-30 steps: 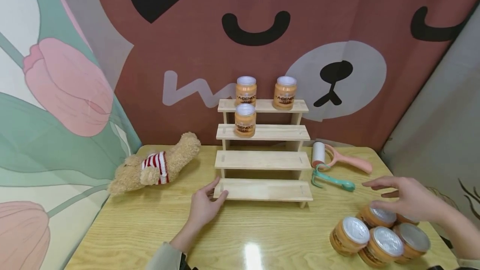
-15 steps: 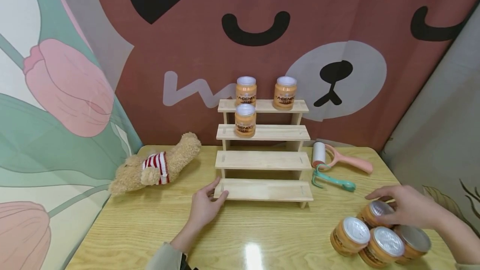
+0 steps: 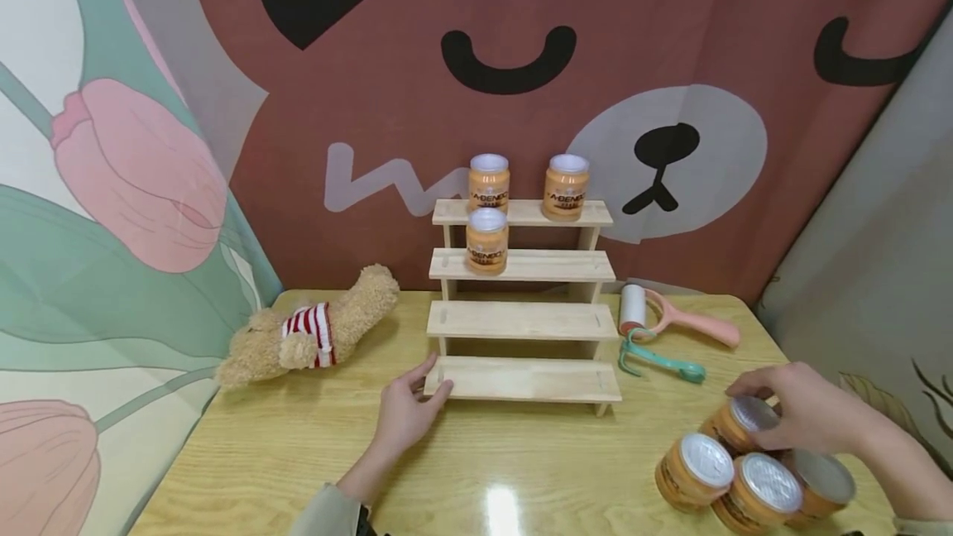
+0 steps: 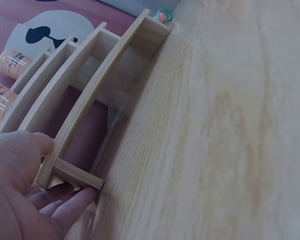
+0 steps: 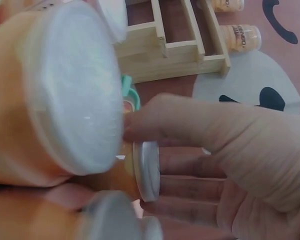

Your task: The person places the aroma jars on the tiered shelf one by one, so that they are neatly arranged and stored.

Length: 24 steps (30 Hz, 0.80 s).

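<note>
A stepped wooden display rack (image 3: pixel 524 319) stands mid-table in the head view. My left hand (image 3: pixel 405 408) grips the left end of its lowest shelf; in the left wrist view, the thumb lies on top of the board and the fingers reach below. At the right, my right hand (image 3: pixel 815 412) holds an orange jar (image 3: pixel 737 424) with a silvery lid, its thumb and fingers around the sides. In the right wrist view, this jar (image 5: pixel 149 170) is partly hidden behind a nearer jar (image 5: pixel 75 95). More jars (image 3: pixel 692 470) stand close beside it.
Two jars (image 3: pixel 563 189) stand on the top shelf and one jar (image 3: pixel 487 242) on the second. A pink-handled lint roller (image 3: pixel 688 321) and a teal tool (image 3: pixel 663 361) lie right of the rack. A plush toy (image 3: pixel 313 329) lies left.
My right hand has come down over the jars and closed around one, which has shifted slightly left. The left hand stays at the rack.
</note>
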### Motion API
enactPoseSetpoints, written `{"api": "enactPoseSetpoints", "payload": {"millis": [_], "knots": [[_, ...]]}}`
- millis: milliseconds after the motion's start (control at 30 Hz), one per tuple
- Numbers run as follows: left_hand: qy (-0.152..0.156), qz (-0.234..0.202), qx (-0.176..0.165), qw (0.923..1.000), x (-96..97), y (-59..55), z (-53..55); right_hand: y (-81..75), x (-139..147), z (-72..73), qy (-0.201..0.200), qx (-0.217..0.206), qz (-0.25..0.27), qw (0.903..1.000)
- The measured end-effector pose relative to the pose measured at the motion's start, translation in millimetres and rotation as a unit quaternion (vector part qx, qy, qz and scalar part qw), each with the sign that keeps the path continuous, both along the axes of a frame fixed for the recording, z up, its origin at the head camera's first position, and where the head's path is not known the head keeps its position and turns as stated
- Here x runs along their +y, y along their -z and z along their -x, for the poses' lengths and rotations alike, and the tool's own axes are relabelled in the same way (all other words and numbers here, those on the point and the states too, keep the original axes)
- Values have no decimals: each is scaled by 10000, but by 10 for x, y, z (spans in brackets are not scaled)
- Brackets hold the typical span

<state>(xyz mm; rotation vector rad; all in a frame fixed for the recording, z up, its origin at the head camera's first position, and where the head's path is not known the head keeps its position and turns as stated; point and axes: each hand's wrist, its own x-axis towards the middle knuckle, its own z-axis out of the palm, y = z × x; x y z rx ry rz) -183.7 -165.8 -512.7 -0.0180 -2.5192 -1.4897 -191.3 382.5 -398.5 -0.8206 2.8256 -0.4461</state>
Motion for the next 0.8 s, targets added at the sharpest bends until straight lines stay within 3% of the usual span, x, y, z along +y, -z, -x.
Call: {"api": "enactPoseSetpoints", "payload": {"millis": [200, 333, 567, 800], "knots": [[-47, 9, -88, 9999, 0, -4, 12, -255, -81, 88, 251, 97, 67, 9996], [-56, -20, -177, 9998, 6, -3, 24, -505, -160, 214, 358, 456, -83, 9983], [32, 10, -47, 10000, -7, 15, 33, -786, -345, 486, 102, 1238, -93, 9922], [39, -22, -17, 10000, -14, 14, 35, -959, -596, 708, -245, 1585, 79, 9870]]}}
